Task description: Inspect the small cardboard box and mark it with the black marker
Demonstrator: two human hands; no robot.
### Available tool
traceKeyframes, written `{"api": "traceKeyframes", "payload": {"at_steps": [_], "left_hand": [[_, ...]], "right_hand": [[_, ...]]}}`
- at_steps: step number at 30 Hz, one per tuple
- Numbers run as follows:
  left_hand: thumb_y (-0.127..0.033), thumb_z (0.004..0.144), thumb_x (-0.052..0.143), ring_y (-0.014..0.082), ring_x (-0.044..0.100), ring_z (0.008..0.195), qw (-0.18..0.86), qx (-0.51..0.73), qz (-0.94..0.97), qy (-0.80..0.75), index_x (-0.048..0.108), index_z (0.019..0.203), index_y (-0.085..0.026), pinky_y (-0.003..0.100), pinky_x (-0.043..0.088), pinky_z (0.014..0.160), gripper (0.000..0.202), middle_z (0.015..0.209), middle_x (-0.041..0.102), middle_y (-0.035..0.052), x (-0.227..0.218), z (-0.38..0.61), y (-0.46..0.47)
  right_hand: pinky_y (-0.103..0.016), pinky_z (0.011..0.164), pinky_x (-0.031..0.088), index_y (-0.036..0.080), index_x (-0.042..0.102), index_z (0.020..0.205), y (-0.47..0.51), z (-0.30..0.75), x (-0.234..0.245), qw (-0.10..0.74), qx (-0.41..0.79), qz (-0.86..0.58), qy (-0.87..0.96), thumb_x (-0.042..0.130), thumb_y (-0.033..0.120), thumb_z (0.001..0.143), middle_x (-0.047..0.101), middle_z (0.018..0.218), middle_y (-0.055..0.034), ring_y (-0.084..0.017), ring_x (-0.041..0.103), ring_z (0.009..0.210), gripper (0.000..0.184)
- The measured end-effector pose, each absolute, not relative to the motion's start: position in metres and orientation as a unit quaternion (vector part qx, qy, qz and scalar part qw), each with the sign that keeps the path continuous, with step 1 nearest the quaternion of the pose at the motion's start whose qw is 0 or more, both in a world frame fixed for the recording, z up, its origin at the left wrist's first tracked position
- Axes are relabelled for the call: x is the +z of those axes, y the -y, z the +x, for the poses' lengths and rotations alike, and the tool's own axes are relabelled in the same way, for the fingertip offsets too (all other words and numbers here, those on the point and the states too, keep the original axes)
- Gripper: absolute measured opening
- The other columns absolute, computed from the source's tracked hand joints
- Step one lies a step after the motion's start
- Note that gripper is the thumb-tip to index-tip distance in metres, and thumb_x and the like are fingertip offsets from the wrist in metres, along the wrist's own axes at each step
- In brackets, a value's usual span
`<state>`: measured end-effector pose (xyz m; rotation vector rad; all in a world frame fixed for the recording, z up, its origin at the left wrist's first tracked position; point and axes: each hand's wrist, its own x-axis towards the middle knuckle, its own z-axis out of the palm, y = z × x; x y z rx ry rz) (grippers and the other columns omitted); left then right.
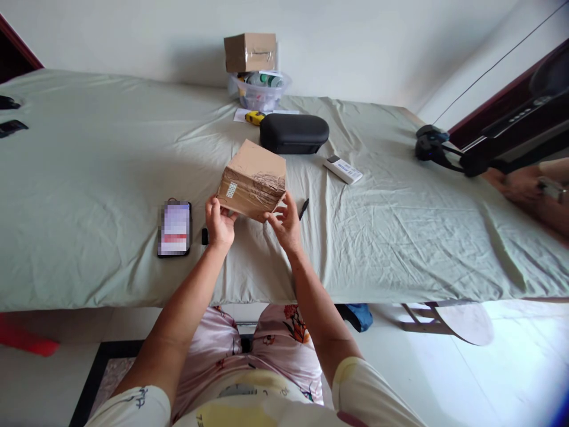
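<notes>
A brown cardboard box (255, 172) is tilted between my two hands over the near middle of the table. Dark scribbled lines cover part of it, and a small white label is on its left side. My left hand (221, 223) grips the lower left corner, thumb on the near side. At the lower right corner, the fingers of my right hand (285, 224) pinch the edge. A black pen (304, 209) lies just right of my right hand. To the left of my left hand are a small black object (205, 236) and a phone (175, 229) with a lit, blurred screen.
Beyond the box sit a black hard case (294, 133), a yellow object (255, 118) and a plastic basket (261, 93) with another cardboard box (250, 52) on top. A white box-shaped item (343, 169) lies right. Another person's arm (528, 184) rests at the right edge, near a black headset (433, 145).
</notes>
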<state>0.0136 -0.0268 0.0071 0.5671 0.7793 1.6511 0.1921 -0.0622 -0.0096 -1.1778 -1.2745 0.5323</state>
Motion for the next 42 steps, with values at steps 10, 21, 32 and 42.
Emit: {"api": "traceKeyframes", "payload": {"at_steps": [10, 21, 32, 42], "left_hand": [[-0.056, 0.095, 0.070, 0.0184, 0.072, 0.102, 0.650, 0.655, 0.130, -0.363, 0.062, 0.108, -0.025, 0.029, 0.060, 0.083, 0.034, 0.108, 0.074, 0.0060, -0.002, 0.011, 0.017], [-0.037, 0.081, 0.086, 0.0214, 0.076, 0.105, 0.550, 0.643, 0.314, -0.430, 0.035, 0.154, -0.039, 0.036, 0.066, 0.086, 0.090, 0.130, 0.071, 0.0064, -0.009, 0.011, 0.021], [-0.065, 0.076, 0.089, 0.0436, 0.022, 0.169, 0.233, 0.582, 0.615, -0.478, 0.022, 0.170, -0.022, 0.061, 0.026, 0.136, 0.124, 0.176, 0.024, 0.0265, -0.008, 0.003, 0.022], [-0.063, 0.058, 0.100, 0.0490, 0.017, 0.169, 0.265, 0.541, 0.639, -0.478, 0.012, 0.172, -0.023, 0.065, 0.025, 0.135, 0.150, 0.175, 0.019, 0.0280, -0.009, 0.001, 0.018]], "right_hand": [[-0.029, 0.072, 0.067, 0.039, 0.046, 0.163, 0.071, 0.174, -0.014, 0.564, 0.198, -0.541, 0.592, 0.081, 0.038, 0.089, 0.060, 0.146, -0.0104, -0.011, 0.071, 0.083, 0.082], [-0.030, 0.075, 0.061, 0.034, 0.053, 0.158, 0.071, 0.162, -0.022, 0.597, 0.178, -0.526, 0.579, 0.072, 0.021, 0.089, 0.061, 0.095, 0.0010, -0.013, 0.062, 0.079, 0.072], [-0.027, 0.070, 0.054, 0.030, 0.049, 0.161, 0.070, 0.155, -0.024, 0.591, 0.167, -0.519, 0.594, 0.067, 0.017, 0.088, 0.058, 0.083, 0.0043, -0.011, 0.053, 0.070, 0.076], [-0.026, 0.068, 0.049, 0.027, 0.042, 0.164, 0.078, 0.146, -0.025, 0.556, 0.201, -0.502, 0.631, 0.061, 0.018, 0.094, 0.056, 0.079, 0.0065, -0.010, 0.052, 0.066, 0.073]]}}
